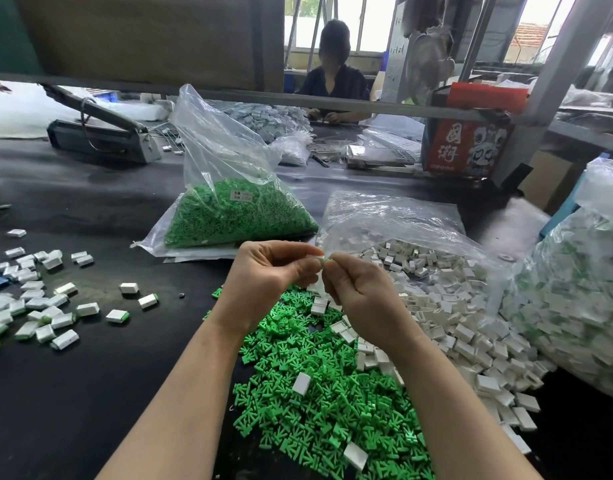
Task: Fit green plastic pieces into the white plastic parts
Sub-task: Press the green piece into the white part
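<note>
Head-camera view at an assembly bench: a small white plastic housing (pixel 318 260) is pinched in the fingertips of the left hand (pixel 270 271), while a green plastic insert (pixel 327 260), only its tip showing, is pinched by the right hand (pixel 358 284) and pressed against the housing's open end. Both parts are held above the dark tabletop (pixel 90 375), over a loose heap of green plastic pieces (pixel 315 386) bordered by a spill of white plastic shells (pixel 447 306). Finished white-and-green units (pixel 38 306) are scattered to the left, and a clear bag of green stock (pixel 236 213) is seen beyond the hands. For a clean fit, the insert should be kept square to the opening and pushed straight until fully seated; how deep it sits cannot be told.
</note>
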Available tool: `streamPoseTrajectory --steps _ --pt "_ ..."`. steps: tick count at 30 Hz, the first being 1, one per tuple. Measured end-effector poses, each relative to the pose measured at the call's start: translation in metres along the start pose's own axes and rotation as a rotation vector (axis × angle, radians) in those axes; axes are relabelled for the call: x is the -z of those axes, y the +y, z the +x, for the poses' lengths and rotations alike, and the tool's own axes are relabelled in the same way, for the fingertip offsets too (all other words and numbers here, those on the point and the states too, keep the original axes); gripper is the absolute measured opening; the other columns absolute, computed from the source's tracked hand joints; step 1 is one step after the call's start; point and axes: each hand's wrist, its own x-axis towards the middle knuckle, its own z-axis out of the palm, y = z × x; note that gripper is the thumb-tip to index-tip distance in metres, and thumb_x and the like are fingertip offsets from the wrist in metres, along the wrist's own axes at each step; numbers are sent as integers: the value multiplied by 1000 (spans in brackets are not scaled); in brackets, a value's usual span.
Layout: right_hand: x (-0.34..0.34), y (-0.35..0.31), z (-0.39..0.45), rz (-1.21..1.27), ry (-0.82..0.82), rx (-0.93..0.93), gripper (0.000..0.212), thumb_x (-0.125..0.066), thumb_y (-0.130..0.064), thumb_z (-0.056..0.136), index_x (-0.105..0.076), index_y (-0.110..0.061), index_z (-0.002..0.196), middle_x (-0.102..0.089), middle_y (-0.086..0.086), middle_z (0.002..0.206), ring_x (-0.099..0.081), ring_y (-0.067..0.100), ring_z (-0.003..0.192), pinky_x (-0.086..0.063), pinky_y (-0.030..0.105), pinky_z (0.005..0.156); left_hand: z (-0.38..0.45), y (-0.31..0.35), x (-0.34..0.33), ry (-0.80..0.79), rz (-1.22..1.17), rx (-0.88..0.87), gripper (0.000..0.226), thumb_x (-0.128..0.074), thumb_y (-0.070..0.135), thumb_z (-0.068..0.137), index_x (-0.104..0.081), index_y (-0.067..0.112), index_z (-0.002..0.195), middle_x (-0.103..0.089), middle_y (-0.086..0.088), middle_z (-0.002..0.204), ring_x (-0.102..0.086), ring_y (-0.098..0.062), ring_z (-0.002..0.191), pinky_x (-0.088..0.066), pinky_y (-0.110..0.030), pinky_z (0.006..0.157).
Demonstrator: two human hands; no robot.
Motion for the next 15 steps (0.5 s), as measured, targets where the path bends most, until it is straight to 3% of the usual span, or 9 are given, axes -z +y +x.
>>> streamPoseTrajectory --steps 8,15 --pt "5 2 0 -54 -60 15 38 -51 -20 101 -47 -29 65 -46 -17 53 -41 1 52 -31 18 52 -1 -2 4 -29 -30 38 19 -76 11 69 -77 5 88 -75 -14 80 -69 -16 66 -55 -20 63" --pt "6 6 0 -47 -95 -2 31 -51 -20 101 -51 -15 71 -43 -13 57 -38 2 52 -31 21 52 -1 -3 4 -42 -17 39 17 -78 12 69 -79 8 86 -75 -16 82 -69 -17 69 -55 -21 66"
